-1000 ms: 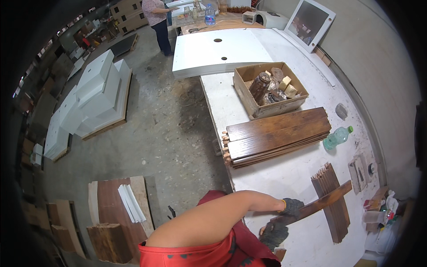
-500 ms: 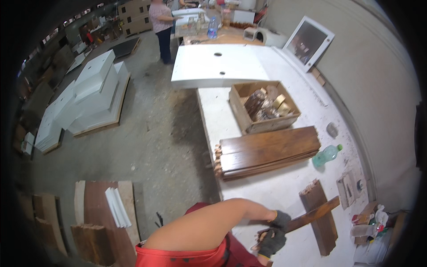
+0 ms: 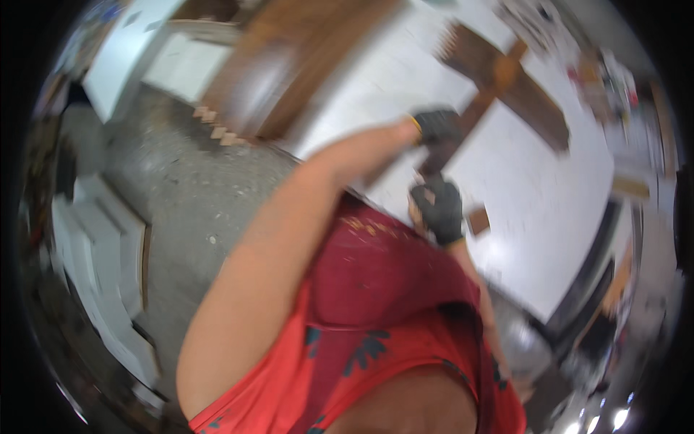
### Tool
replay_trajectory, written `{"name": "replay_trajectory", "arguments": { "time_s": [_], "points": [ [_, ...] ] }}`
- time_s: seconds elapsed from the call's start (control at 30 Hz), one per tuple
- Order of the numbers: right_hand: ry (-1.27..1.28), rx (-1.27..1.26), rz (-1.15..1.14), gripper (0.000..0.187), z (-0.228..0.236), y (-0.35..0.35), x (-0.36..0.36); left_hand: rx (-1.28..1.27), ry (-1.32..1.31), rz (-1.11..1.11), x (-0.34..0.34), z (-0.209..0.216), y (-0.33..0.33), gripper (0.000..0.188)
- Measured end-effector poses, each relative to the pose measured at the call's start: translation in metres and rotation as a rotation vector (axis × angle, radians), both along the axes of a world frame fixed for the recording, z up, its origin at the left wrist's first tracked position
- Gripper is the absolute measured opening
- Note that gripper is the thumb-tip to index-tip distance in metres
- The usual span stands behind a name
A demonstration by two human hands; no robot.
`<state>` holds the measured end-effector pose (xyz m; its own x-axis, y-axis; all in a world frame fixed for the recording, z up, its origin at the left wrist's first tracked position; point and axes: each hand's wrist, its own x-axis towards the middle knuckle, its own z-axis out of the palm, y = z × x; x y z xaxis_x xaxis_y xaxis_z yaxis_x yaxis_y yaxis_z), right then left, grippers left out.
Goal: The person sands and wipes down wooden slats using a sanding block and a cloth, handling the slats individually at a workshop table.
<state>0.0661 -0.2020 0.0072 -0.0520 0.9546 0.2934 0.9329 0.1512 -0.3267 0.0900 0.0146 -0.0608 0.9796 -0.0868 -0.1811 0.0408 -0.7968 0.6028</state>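
My left hand point(image 3: 438, 126), in a dark glove, is closed around a narrow dark-brown wooden board point(image 3: 473, 118) near its closer end. That board slants away across a wider brown board point(image 3: 531, 94), which lies on the white tabletop and has a jagged, notched end. My right hand point(image 3: 438, 206), also gloved, is curled just below the narrow board's closer end. Whatever it holds is blurred. A small brown wood block point(image 3: 478, 219) lies beside my right hand.
A stack of brown boards point(image 3: 289, 65) with notched ends lies left on the white table point(image 3: 549, 231). A white panel point(image 3: 130, 50) is beyond it. White panels point(image 3: 101, 239) are stacked on the floor at left. Clutter point(image 3: 600, 83) stands at the right.
The view has swung down and turned, so the table and boards appear higher and tilted. My left hand still grips the narrow board; my right hand has come away from my left, toward my body.
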Motion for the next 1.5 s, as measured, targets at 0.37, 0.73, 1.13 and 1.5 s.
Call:
{"name": "replay_trajectory", "arguments": {
  "time_s": [0.37,0.73,1.13,1.5],
  "points": [
    [-0.256,-0.305,-0.559,0.028,-0.005,0.059,0.055,-0.917,0.135,0.518,-0.017,0.021,0.001,0.049],
    [-0.289,-0.394,-0.202,0.015,-0.015,0.019,-0.002,-0.867,0.135,0.531,-0.017,0.017,-0.003,0.053],
    [-0.326,-0.135,-0.196,0.016,-0.013,0.018,0.006,-1.064,0.165,0.544,-0.024,0.025,-0.007,0.047],
    [0.377,0.091,-0.246,0.017,0.026,-0.005,0.004,-1.154,0.097,0.647,-0.026,0.037,-0.015,0.026]
  ]
}}
